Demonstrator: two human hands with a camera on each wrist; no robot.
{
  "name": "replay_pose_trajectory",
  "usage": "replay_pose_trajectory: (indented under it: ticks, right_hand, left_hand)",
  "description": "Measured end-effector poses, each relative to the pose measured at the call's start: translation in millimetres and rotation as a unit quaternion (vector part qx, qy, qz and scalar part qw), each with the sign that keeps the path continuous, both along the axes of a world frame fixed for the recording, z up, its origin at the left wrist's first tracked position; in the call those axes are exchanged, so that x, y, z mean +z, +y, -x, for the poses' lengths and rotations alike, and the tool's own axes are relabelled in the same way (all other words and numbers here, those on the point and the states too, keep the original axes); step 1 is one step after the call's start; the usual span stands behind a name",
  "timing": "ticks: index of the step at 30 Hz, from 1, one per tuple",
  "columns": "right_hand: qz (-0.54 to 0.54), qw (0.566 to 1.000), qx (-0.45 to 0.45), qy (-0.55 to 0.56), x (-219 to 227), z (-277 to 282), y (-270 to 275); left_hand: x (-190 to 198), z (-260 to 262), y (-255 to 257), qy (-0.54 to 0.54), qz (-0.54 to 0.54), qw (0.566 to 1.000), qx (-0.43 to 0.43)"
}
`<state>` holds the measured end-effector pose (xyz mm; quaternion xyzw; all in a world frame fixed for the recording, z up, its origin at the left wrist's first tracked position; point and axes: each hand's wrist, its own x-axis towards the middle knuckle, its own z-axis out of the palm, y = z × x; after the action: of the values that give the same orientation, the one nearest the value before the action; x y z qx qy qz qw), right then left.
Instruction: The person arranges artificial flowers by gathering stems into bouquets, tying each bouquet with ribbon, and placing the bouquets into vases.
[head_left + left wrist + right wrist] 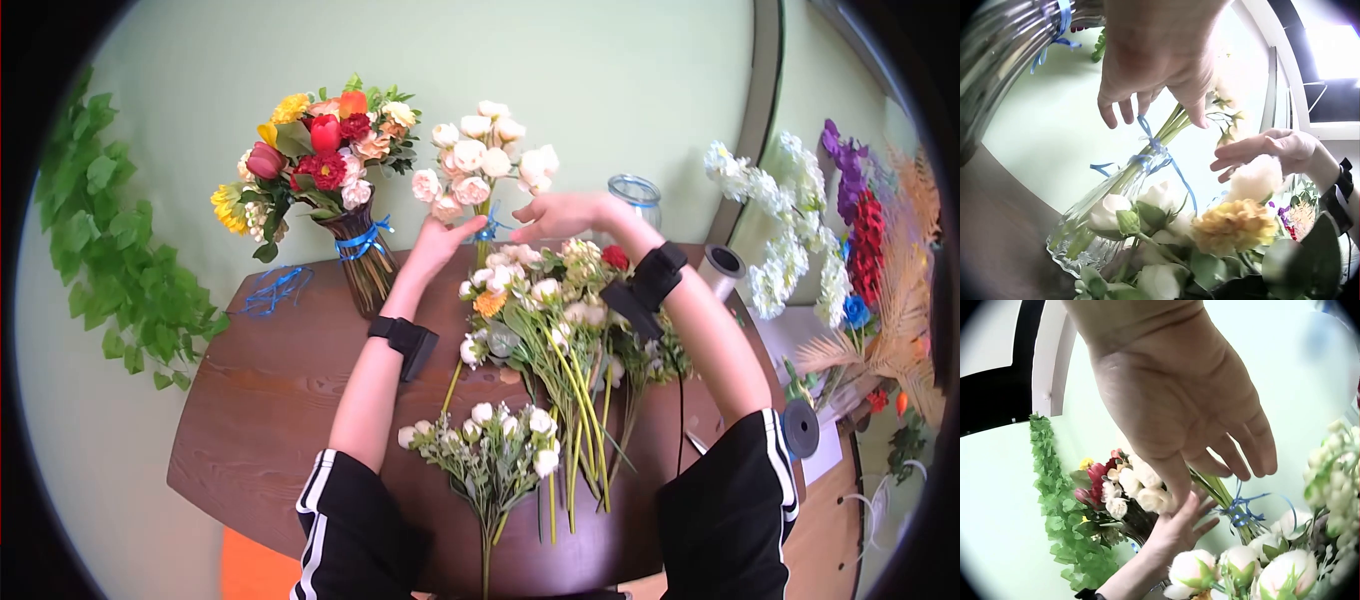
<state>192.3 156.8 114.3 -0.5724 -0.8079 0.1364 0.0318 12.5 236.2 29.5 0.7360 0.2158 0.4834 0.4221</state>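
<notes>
A bunch of pale pink and cream flowers (470,165) stands upright at the back of the table, its stems in a clear fluted glass vase (1082,240). Around the vase's upper part a blue ribbon (1154,153) is tied, with loose ends hanging. On the left of the stems is my left hand (437,243), fingers extended behind the stems and thumb in front, just under the blooms. Opposite it, my right hand (562,215) hovers with loosely bent fingers, holding nothing. Both hands frame the bunch. White blooms in front hide the lower vase in the right wrist view.
A striped vase (365,265) of mixed bright flowers stands left, beside a tangle of blue ribbon (275,290). Loose flower stems (575,430) cover the table's middle and front. A glass jar (635,190) and a spool (722,265) are at the right, with more flowers (865,240) beyond.
</notes>
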Motion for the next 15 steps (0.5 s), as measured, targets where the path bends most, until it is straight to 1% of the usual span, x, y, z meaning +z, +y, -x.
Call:
replay_pose_trajectory:
  ticks: [2, 3, 4, 6, 8, 9, 12, 13, 14, 15]
  right_hand:
    - [0.048, 0.998, 0.004, -0.036, 26, 0, -37]
    - [0.020, 0.999, 0.003, -0.030, 28, -6, -46]
    - [-0.006, 0.999, -0.018, -0.028, 32, -9, -62]
    - [-0.055, 0.997, -0.054, -0.028, 44, -11, -96]
    - [-0.075, 0.994, -0.071, -0.042, 49, -11, -132]
    - [-0.086, 0.992, -0.078, -0.048, 48, -9, -146]
    - [-0.054, 0.995, -0.063, -0.058, 31, -2, -170]
    - [-0.036, 0.997, -0.048, -0.051, 21, 1, -171]
    - [-0.016, 0.998, -0.035, -0.048, 14, 10, -176]
    - [0.027, 0.998, -0.030, -0.046, 7, 21, -180]
  left_hand:
    - [9, 13, -20, 0.094, -0.027, 0.995, 0.022]
    - [2, 19, -13, 0.141, -0.034, 0.988, 0.058]
    - [9, 27, -29, 0.183, -0.015, 0.978, 0.096]
    - [19, 46, -50, 0.226, 0.015, 0.969, 0.097]
    - [34, 65, -71, 0.269, 0.012, 0.961, 0.056]
    - [41, 75, -84, 0.299, 0.021, 0.953, 0.050]
    - [55, 92, -118, 0.305, -0.001, 0.952, 0.003]
    - [59, 97, -128, 0.280, -0.011, 0.960, -0.018]
    - [67, 99, -148, 0.223, -0.003, 0.974, -0.029]
    - [75, 101, -166, 0.205, -0.028, 0.978, -0.016]
